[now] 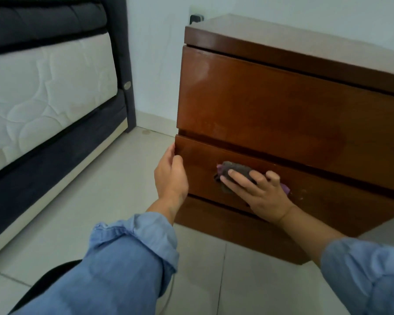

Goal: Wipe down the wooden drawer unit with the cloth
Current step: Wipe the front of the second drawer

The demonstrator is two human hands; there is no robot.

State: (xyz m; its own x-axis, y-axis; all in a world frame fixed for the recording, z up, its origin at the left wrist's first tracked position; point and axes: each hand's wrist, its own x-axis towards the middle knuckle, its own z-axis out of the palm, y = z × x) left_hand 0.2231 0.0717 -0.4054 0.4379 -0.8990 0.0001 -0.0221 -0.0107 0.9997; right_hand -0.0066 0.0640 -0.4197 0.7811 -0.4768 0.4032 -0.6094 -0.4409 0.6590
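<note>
A glossy brown wooden drawer unit [271,105] stands on the tiled floor against the white wall, with two drawer fronts and a base panel. A bunched grey and purple cloth [236,168] lies pressed on the lower drawer front [328,196], near its middle. My right hand [257,192] lies flat over the cloth, fingers spread and pointing left. My left hand [171,173] grips the left edge of the lower drawer front, fingers hooked round the corner. Both forearms wear rolled blue denim sleeves.
A bed with a white quilted mattress [43,98] and dark fabric frame [55,169] fills the left side. Pale floor tiles [114,183] run between bed and unit. A black plug [196,18] sits in the wall behind the unit. A dark object [50,280] lies at bottom left.
</note>
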